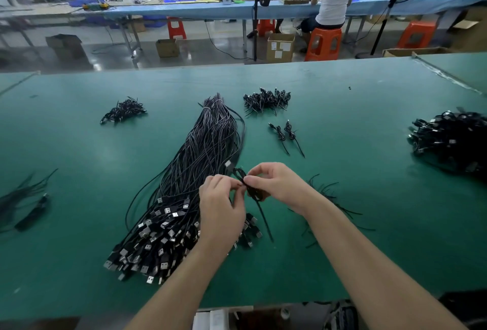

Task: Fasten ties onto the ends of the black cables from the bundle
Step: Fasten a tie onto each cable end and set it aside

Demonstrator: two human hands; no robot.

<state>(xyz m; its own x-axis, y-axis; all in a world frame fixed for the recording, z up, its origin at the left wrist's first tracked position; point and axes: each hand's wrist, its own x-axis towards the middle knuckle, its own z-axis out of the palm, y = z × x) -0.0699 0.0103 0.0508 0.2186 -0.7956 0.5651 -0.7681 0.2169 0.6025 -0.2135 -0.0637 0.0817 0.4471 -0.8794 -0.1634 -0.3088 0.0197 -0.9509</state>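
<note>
1. A coiled black cable (251, 190) sat just above the green table (369, 118), pinched between both hands, its loose tail hanging toward the mat
2. The left hand (220, 205) pinched it with curled fingertips; the right hand (276, 184) gripped the coil with thumb and forefinger
3. The main bundle (200, 171) of USB cables lay beneath the left hand
4. Two tied cables (286, 136) lay beyond, near a tied pile (266, 100)
5. Loose ties (332, 198) lay under the right forearm
</note>
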